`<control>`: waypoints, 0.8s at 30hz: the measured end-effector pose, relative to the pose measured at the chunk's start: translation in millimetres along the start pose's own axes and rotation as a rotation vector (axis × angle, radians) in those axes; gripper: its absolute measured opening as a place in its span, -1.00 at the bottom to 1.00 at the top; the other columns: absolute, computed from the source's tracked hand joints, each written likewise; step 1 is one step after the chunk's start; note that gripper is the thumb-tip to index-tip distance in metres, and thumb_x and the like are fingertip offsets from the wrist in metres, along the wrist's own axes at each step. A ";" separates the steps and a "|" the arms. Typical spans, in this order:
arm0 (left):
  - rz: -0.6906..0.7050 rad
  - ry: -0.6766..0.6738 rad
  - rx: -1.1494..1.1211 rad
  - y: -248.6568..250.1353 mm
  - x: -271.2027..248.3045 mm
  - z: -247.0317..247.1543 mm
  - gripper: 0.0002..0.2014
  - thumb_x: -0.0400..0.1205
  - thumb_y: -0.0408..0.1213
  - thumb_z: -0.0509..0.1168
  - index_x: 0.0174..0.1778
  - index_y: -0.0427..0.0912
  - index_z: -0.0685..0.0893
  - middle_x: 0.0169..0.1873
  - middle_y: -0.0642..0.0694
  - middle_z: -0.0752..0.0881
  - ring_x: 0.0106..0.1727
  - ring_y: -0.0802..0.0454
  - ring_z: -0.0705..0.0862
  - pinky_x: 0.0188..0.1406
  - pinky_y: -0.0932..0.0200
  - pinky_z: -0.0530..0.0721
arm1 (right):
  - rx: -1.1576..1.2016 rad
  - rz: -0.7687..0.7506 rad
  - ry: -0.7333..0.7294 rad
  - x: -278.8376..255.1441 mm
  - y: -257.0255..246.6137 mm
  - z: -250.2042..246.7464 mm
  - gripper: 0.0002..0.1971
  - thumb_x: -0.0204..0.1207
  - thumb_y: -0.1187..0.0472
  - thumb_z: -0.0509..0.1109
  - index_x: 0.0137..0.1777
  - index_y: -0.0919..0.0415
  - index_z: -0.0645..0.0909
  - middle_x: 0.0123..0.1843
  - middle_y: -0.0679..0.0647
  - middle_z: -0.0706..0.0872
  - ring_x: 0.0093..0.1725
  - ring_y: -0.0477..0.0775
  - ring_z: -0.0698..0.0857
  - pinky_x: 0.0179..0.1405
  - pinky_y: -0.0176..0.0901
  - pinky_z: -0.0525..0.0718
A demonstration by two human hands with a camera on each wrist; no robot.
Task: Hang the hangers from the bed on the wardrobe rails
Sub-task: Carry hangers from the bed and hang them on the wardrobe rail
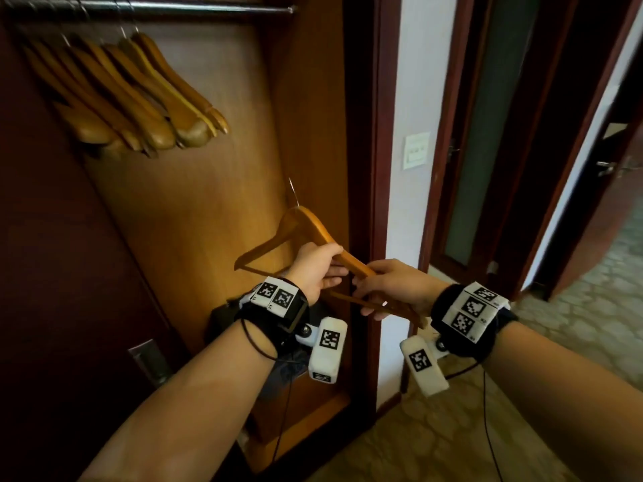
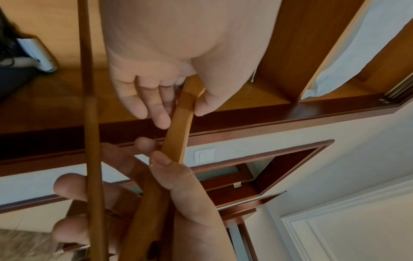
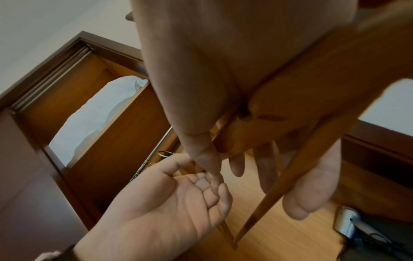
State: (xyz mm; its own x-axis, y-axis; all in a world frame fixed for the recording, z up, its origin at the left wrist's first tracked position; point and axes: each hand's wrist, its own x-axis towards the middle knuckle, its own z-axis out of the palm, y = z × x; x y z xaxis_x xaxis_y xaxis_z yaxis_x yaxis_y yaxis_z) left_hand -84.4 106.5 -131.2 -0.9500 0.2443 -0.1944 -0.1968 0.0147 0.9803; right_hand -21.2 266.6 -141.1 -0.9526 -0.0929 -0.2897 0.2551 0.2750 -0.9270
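Holding one wooden hanger [image 1: 315, 234] low in front of the open wardrobe [image 1: 195, 210], a person has both hands on its near arm. The left hand [image 1: 315, 269] curls its fingers and thumb around the sloped arm; the right hand [image 1: 391, 283], just to the right, grips the arm's end and the thin crossbar together. The hanger's metal hook [image 1: 293, 191] points up and away, well below the rail [image 1: 149, 6] at the far top. A row of similar hangers [image 1: 128, 95] already hangs at the left of that rail.

Both grips sit on one arm, so the free end could probably swing and knock the wardrobe's right wall as it lifts. The hook might also catch a hanging neighbour or miss the rail if raised at an angle. Letting go with one hand too soon could tip the hanger.
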 end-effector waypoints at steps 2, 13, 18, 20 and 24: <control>0.011 0.002 0.015 5.8 10.1 -14.9 -0.94 0.73 -0.25 0.25 -0.04 -0.12 0.56 -0.22 -0.10 0.68 -0.24 0.01 0.73 -0.25 0.14 0.66 | 0.008 -0.013 -0.004 17.0 -7.0 8.7 -0.74 0.61 0.23 0.45 0.27 0.24 0.62 0.14 0.27 0.79 -0.06 0.23 0.84 -0.08 0.02 0.82; 0.078 0.055 0.078 42.1 74.4 -43.4 -0.94 0.74 -0.22 0.25 0.06 -0.11 0.55 -0.18 -0.09 0.67 -0.30 0.07 0.69 -0.30 0.19 0.65 | 0.095 -0.129 0.020 87.6 -42.9 14.4 -0.81 0.69 0.07 0.36 0.11 0.18 0.64 0.08 0.30 0.78 -0.11 0.30 0.81 -0.21 0.02 0.79; 0.150 0.136 0.124 77.7 112.4 -45.6 -0.90 0.74 -0.24 0.23 0.13 -0.14 0.55 -0.24 -0.09 0.69 -0.35 0.08 0.68 -0.38 0.22 0.62 | 0.110 -0.189 -0.007 139.0 -74.2 -7.8 -0.75 0.68 0.03 0.35 0.10 0.23 0.64 0.01 0.26 0.74 -0.15 0.28 0.78 -0.25 -0.01 0.73; 0.181 0.161 0.140 95.9 125.9 -45.7 -0.95 0.75 -0.25 0.22 0.07 -0.12 0.55 -0.24 -0.08 0.69 -0.35 0.07 0.68 -0.34 0.20 0.62 | 0.094 -0.223 -0.010 159.1 -90.9 -17.4 -0.74 0.68 0.01 0.35 0.10 0.23 0.65 0.03 0.27 0.73 -0.15 0.29 0.80 -0.27 -0.01 0.74; 0.229 0.243 0.240 136.4 152.8 -48.1 -0.92 0.74 -0.24 0.23 0.02 -0.14 0.60 -0.23 -0.08 0.73 -0.28 0.04 0.71 -0.32 0.17 0.60 | 0.045 -0.307 -0.037 196.9 -127.7 -35.4 -0.76 0.70 0.00 0.32 0.07 0.18 0.64 0.03 0.25 0.74 -0.17 0.26 0.80 -0.36 -0.07 0.75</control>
State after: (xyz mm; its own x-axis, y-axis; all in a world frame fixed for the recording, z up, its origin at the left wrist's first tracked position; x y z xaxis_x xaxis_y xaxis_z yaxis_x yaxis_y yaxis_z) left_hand -268.1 99.2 -28.8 -0.9980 0.0319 0.0551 0.0608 0.2195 0.9737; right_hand -247.2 247.1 -71.3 -0.9798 -0.1999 -0.0028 -0.0352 0.1859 -0.9819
